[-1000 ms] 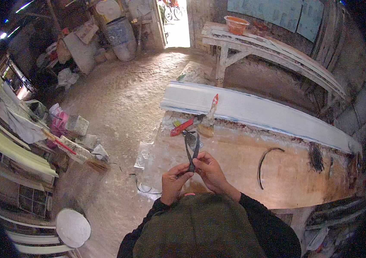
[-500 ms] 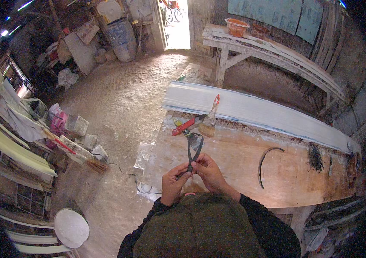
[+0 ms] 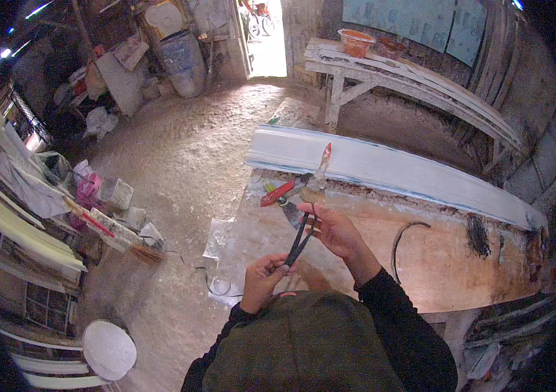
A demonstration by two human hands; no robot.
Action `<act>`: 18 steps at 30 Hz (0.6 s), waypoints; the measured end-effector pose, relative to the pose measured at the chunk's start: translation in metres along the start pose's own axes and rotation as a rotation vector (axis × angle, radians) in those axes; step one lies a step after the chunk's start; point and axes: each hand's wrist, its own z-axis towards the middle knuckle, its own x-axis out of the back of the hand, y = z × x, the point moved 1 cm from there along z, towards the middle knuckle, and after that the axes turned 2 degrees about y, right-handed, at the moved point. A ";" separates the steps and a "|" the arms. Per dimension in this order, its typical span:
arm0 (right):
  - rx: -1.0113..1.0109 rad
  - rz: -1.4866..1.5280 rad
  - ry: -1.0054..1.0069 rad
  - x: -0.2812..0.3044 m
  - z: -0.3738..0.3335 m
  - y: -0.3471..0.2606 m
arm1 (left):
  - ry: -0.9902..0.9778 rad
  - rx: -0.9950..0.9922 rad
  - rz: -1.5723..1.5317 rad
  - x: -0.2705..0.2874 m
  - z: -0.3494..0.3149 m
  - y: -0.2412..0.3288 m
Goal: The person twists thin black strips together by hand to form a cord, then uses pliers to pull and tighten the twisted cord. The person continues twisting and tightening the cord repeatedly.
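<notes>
A narrow black strip [image 3: 296, 249], bent into a loop, stretches between my hands above the board. My left hand [image 3: 263, 279] is closed, pinching the strip's lower part where its two sides meet. Higher and to the right, my right hand [image 3: 341, 236] is closed around the upper end of the loop. Just beyond it lie a paintbrush [image 3: 323, 166] with a red-tipped handle and a red-handled tool [image 3: 278, 193]. A flat scraper-like blade [image 3: 289, 212] is partly covered by the strip and hand. To the right, a curved black strip [image 3: 398, 249] rests on the board.
The wooden board [image 3: 460, 274] forms the work surface, with a long white moulding [image 3: 382, 166] along its far side. A black stringy bundle [image 3: 478, 236] lies at right. Behind stands a bench [image 3: 415, 81] bearing an orange basin [image 3: 356, 43]. A white round lid [image 3: 109, 349] is lower left.
My right hand has moved up and right from beside my left hand to the loop's upper end. The strip now slants up to the right; my left hand remains at its lower part.
</notes>
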 end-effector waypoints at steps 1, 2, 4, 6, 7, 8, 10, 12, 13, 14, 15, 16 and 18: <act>0.038 -0.074 0.044 -0.002 0.000 0.001 | 0.000 0.008 -0.029 0.001 0.001 -0.002; 0.077 -0.149 0.088 -0.004 -0.001 0.002 | -0.004 0.020 -0.010 0.001 0.000 -0.001; 0.124 -0.226 0.135 -0.004 -0.001 0.003 | -0.014 0.047 0.030 -0.001 0.000 0.004; 0.141 -0.232 0.143 -0.003 0.001 0.004 | -0.032 0.042 -0.007 -0.002 0.000 0.002; 0.166 -0.231 0.160 -0.006 0.000 0.002 | -0.040 0.039 -0.026 -0.002 0.000 0.000; 0.191 -0.230 0.178 -0.013 -0.002 0.000 | -0.038 0.033 -0.041 -0.002 0.000 -0.001; 0.235 -0.230 0.218 -0.019 -0.002 0.000 | -0.037 0.020 -0.068 -0.001 0.001 -0.004; 0.274 -0.230 0.264 -0.019 -0.001 0.003 | -0.020 0.021 -0.047 -0.003 0.001 0.000; 0.294 -0.222 0.291 -0.020 0.000 0.004 | -0.009 0.021 -0.037 -0.004 0.000 0.001; 0.314 -0.213 0.319 -0.020 0.002 0.005 | -0.009 0.035 -0.044 -0.004 0.001 0.000; 0.334 -0.204 0.347 -0.019 0.002 0.006 | -0.009 0.048 -0.052 -0.004 0.001 -0.002; 0.333 -0.199 0.351 -0.017 0.004 0.008 | -0.010 0.062 -0.061 -0.004 0.002 -0.003; 0.330 -0.187 0.358 -0.013 0.005 0.012 | -0.033 0.073 -0.014 -0.003 0.002 -0.002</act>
